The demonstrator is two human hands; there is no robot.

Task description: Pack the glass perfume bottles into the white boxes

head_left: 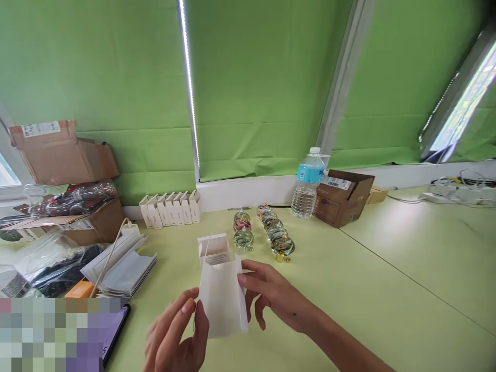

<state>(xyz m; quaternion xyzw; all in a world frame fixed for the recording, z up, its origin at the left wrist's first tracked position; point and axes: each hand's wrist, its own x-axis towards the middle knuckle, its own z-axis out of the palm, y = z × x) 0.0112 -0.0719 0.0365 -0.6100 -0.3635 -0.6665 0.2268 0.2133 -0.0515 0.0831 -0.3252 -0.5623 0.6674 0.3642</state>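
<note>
A white paper carton is held upright above the table between my two hands, with a flap edge along its right side. My left hand pinches its lower left edge between thumb and fingers. At the upper right edge, my right hand grips the carton with thumb and index finger, the other fingers curled below. Just behind it stands another white box, open at the top, with what look like thin sheets inside. Beyond are two rows of shiny round glass ornaments or bottles with gold parts.
Several small white cartons line the back wall. A water bottle and a brown cardboard box stand back right. Stacked cardboard boxes, white folded papers and a phone are on the left. Cables lie far right.
</note>
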